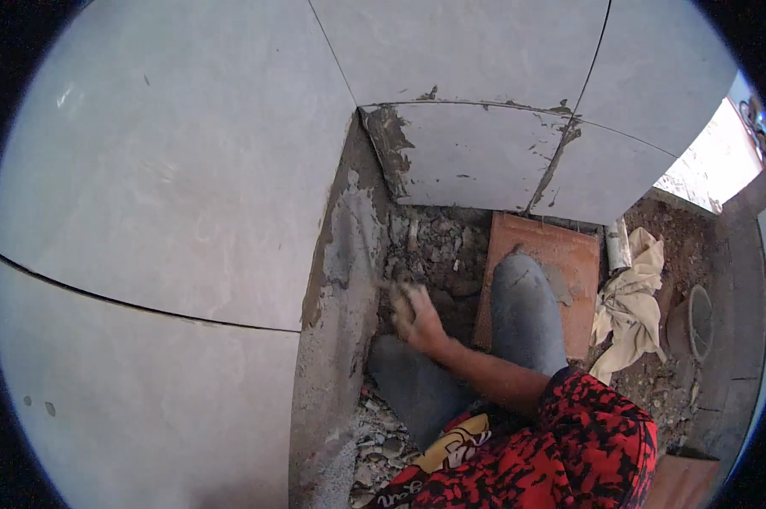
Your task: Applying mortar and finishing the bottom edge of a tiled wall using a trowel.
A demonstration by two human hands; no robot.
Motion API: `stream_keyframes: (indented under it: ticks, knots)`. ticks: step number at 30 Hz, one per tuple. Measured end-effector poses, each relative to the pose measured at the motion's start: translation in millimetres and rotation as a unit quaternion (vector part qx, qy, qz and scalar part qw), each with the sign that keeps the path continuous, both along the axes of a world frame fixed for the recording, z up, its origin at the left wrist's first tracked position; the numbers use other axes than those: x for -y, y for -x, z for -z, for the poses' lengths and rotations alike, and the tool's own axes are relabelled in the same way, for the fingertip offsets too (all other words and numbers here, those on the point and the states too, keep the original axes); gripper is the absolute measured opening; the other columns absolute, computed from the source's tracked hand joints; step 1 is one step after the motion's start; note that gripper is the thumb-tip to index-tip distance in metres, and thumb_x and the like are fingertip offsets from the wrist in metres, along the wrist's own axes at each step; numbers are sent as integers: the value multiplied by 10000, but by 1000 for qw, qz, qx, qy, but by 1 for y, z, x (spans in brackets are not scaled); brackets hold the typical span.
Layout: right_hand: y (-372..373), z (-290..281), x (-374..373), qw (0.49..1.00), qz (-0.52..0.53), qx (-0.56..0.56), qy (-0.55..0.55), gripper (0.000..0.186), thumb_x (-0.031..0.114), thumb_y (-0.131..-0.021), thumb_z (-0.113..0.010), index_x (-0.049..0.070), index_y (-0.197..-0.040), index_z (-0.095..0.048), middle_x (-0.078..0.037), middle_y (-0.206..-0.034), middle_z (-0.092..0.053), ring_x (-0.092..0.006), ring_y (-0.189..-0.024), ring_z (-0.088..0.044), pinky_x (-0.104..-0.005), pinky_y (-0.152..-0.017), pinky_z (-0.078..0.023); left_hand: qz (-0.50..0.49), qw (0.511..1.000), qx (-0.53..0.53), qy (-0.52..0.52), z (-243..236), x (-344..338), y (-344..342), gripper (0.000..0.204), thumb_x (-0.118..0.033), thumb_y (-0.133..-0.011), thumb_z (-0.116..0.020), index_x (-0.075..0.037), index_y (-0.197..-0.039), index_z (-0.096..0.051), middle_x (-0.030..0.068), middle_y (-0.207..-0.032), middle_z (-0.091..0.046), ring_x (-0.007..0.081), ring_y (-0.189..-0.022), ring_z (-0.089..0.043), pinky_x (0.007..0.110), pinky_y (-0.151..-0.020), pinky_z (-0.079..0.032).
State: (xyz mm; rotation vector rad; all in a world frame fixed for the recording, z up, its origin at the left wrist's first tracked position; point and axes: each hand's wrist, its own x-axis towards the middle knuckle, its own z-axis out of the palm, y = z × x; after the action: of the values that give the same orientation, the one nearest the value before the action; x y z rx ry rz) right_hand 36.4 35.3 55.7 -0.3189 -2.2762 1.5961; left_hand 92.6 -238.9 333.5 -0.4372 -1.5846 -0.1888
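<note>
My right hand (pixel 414 316) reaches toward a bare, cement-smeared strip (pixel 348 237) beside the large pale left wall tiles (pixel 162 170). Its fingers are curled and blurred; a faint thin streak extends left from them, too unclear to name. The hand is over dark rubble and mortar (pixel 438 250) below a small pale tile (pixel 476 153) with mortar smeared along its edges. My left hand is not in view. My grey-trousered knee (pixel 523 301) rests on an orange terracotta tile (pixel 510 237) with a patch of grey mortar on it.
A crumpled cream cloth (pixel 633 301) lies at the right beside a pale cylindrical piece (pixel 617 246). Further right are a round container (pixel 699 322), dirt and grey edging (pixel 735 297). Another terracotta tile (pixel 680 483) lies at the lower right. Pale tiled walls enclose the left and far side.
</note>
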Motion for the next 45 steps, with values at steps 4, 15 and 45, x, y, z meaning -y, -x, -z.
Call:
stream_keyframes:
  ticks: [4,15,45]
  knots:
    - [43,2,-45,995,54,89,-6,566,164,-790,-557,-9,-1274,-322,-261,-1286,-356,-451,-1224,-271,-444,-1022,-233,146,988,-16,-55,-5,-10,6,262,-172,-892,-440,77,-960,-489,196,-762,-566,273,-596,-582,336,-494,-514]
    - [22,-33,4,995,13,-81,-59,539,143,-736,-610,-19,-1197,-384,-221,-1122,-418,-347,-1050,-430,-384,-906,-348,125,990,-49,-48,4,-3,4,300,-201,-889,-432,89,-940,-489,190,-715,-572,253,-541,-576,324,-470,-502]
    - [-171,42,-183,939,207,259,-90,372,164,-798,-547,25,-1132,-466,-86,-807,-528,-180,-733,-510,-291,-646,-447,343,675,637,-145,177,-140,41,311,-196,-808,-551,20,-1031,-557,168,-1025,-578,287,-879,-578,402,-778,-449]
